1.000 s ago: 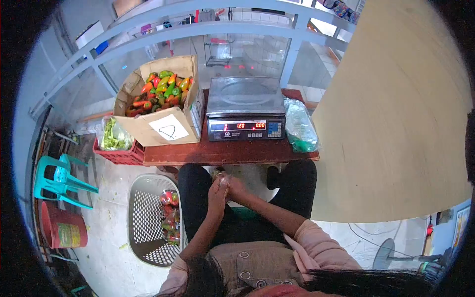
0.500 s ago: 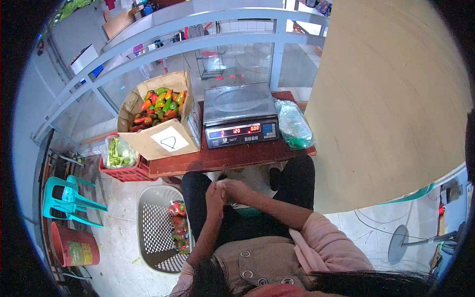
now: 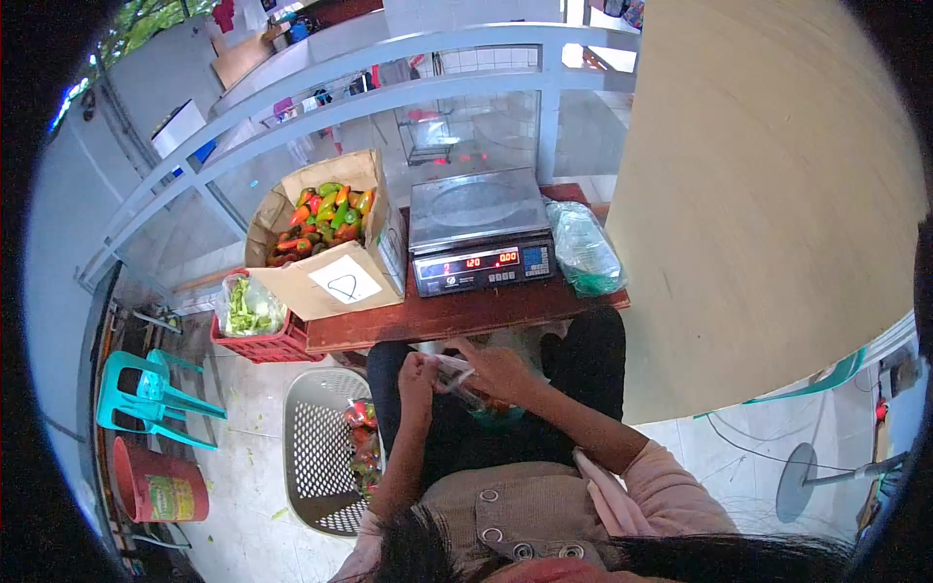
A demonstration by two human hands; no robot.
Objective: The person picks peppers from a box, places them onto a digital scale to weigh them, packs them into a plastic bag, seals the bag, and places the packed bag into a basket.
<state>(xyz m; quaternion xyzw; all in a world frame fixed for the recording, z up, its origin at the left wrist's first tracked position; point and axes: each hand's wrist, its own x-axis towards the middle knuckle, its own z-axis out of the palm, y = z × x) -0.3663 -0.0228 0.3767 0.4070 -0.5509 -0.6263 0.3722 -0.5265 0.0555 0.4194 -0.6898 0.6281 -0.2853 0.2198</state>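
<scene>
Cardboard box: on the bench (image 3: 418, 319), left of the scale (image 3: 478, 228); its flaps (image 3: 335, 173) stand open around a heap of red, orange and green peppers (image 3: 326, 219).
Red crate (image 3: 262, 347): beside the bench's left end, below the box; it bears a clear bag of leafy greens (image 3: 251, 309).
Pale basket (image 3: 316, 452): on the floor, left of the person's legs; packed red and green peppers (image 3: 363, 442) lie along its right side, the perforated wall showing on the left.
Red bucket (image 3: 173, 486): on the floor near the turquoise chair (image 3: 146, 389); its contents cannot be made out.
Clear bag (image 3: 454, 371): over the lap, in front of the bench, its upper part between the hands; some red shows through lower down, near the right hand.
Left hand (image 3: 417, 377): fingers curled, pinching the bag's left edge.
Right hand (image 3: 498, 373): apart from the left, fingers bent and pinching the bag's other side.
Plastic bags (image 3: 586, 248): stacked on the bench, just right of the scale.
</scene>
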